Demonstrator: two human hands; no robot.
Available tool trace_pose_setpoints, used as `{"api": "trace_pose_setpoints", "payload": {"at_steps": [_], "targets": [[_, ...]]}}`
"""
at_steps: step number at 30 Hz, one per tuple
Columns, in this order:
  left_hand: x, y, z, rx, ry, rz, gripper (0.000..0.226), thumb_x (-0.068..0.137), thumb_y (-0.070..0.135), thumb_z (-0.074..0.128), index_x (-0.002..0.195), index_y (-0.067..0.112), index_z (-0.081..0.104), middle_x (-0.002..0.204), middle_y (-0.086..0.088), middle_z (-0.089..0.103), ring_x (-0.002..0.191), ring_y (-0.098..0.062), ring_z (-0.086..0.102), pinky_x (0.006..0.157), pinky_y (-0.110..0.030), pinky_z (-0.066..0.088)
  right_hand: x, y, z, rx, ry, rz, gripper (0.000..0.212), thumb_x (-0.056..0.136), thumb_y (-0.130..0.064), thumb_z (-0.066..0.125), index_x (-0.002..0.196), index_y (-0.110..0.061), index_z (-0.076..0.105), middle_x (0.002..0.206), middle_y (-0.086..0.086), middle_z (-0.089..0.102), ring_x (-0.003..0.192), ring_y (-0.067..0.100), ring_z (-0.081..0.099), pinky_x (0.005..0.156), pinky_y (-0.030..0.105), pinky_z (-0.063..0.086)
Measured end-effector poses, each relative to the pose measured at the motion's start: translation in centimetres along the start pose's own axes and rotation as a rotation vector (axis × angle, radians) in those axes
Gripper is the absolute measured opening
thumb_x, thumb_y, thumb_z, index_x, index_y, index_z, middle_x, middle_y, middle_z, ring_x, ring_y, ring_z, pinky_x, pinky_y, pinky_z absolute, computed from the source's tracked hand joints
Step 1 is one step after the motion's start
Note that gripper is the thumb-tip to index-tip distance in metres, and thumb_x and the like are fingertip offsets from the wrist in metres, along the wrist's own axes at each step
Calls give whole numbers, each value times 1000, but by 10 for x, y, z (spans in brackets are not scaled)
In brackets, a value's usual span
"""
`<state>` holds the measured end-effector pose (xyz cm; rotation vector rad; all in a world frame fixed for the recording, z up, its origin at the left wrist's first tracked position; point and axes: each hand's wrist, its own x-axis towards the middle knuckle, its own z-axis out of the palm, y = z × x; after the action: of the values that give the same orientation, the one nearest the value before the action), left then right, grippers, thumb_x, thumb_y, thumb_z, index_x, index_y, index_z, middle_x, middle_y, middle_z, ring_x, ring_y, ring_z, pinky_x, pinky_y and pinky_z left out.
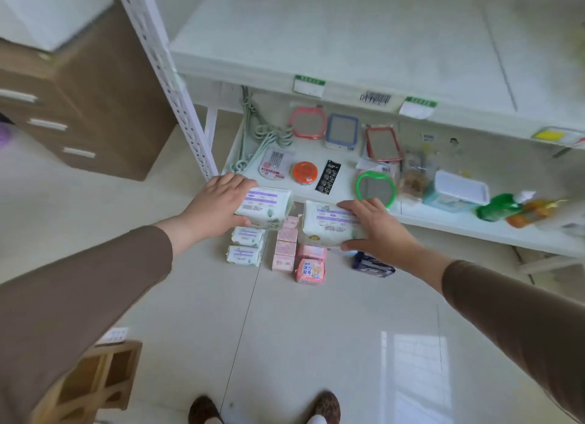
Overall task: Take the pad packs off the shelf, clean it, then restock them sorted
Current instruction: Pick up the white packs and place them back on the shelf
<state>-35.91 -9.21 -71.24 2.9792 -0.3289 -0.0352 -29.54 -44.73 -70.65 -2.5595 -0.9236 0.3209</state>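
My left hand [218, 202] grips a white and purple pad pack [267, 206], held in the air in front of the lower shelf's edge. My right hand [375, 230] grips a second pack of the same kind [326, 224] beside it. Below them on the floor lie two more white packs [245, 246], a column of pink packs [285, 246], a pink printed pack [311, 271] and a dark blue pack [372, 264]. The wide upper shelf [348, 43] of the white rack is bare.
The lower shelf [443, 221] carries small mirrors [343, 131], green hangers [266, 135], an orange tin [305, 172], a tissue box [456, 195] and bottles [500, 206]. A brown drawer cabinet [79, 107] stands left. A wooden stool [95, 382] is near my left foot.
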Motion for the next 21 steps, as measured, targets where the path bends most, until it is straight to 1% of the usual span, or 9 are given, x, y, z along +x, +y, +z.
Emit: {"api": "trace_pose_setpoints", "payload": {"at_steps": [3,5,7,11,14,16,21], "targets": [[22,13,-69,5,25,-5,76,82,50,70,143,22,35,135,3,45,129,-17,33,110,-34,25,1,-13,-72,-25,40,-31,82,71,-43,83,141,-26,43,129,-6,53,121,19,38,91,34,42],[35,22,-111,13,51,-11,76,82,50,69,143,22,35,135,2,45,130,-18,33,111,-35,24,2,-19,-116,-26,63,-46,82,72,-44,83,141,-27,42,130,-8,53,121,16,37,96,36,42],[46,30,-150,36,76,-20,77,82,52,69,144,21,35,137,1,45,132,-20,33,111,-36,24,4,-24,-157,-28,70,-53,83,72,-44,83,142,-29,41,126,-12,51,116,10,33,95,35,41],[70,37,-213,35,134,-46,77,82,48,71,144,20,35,139,-1,45,132,-22,34,108,-38,27,15,-34,-223,-45,74,-82,84,71,-45,83,142,-28,42,126,-8,54,116,13,35,92,31,39],[89,36,-246,32,182,-71,75,81,46,73,142,20,37,136,-2,47,129,-23,37,106,-39,29,27,-42,-258,-30,106,-94,83,70,-42,85,141,-26,43,119,-15,49,117,13,36,91,29,37],[105,32,-262,29,204,-94,75,80,45,75,141,18,39,135,-3,48,128,-25,39,104,-39,30,40,-47,-276,-25,120,-96,83,71,-40,85,141,-26,43,117,-17,45,119,13,36,92,30,37],[153,8,-284,44,226,-130,76,81,45,75,142,17,40,136,-4,49,127,-26,40,104,-38,29,85,-53,-300,-22,119,-90,81,72,-41,84,140,-29,43,116,-17,48,119,12,35,93,35,40]]}}
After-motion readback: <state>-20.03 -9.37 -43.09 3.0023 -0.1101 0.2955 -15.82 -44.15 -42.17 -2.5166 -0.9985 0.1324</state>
